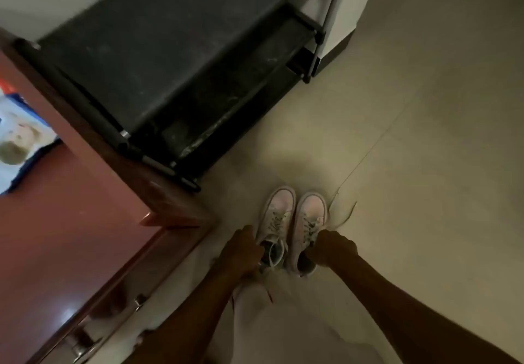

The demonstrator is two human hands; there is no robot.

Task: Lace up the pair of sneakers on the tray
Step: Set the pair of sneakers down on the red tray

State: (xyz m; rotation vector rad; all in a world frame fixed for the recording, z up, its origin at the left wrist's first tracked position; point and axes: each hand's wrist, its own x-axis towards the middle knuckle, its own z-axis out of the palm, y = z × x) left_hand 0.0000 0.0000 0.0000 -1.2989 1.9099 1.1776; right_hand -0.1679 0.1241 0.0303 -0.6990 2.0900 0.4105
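Right at the person's fingertips, on the pale tiled floor (411,136), sits the pair of light sneakers, side by side and touching, toes pointing away from the hands. The left hand (241,253) is curled closed around the collar of the left sneaker (276,219), fingers wrapped on the outer edge by the heel opening. The right hand (334,247) is bunched shut on the back part of the right sneaker (310,219), knuckles up, right over the tongue and heel opening. Honestly can't tell if either shoe is lifted or just resting on the floor, it's pretty dim and a bit blurry.

Both shoes show laces crossed through the front eyelets. Loose lace ends (344,213) trail off just beyond the right hand, onto the tiles. More slack lace loops next to the left hand's fingers.

Further out past the left hand there's a dark shoe rack (170,60), and off to that hand's outer side a reddish wooden cabinet (71,236).
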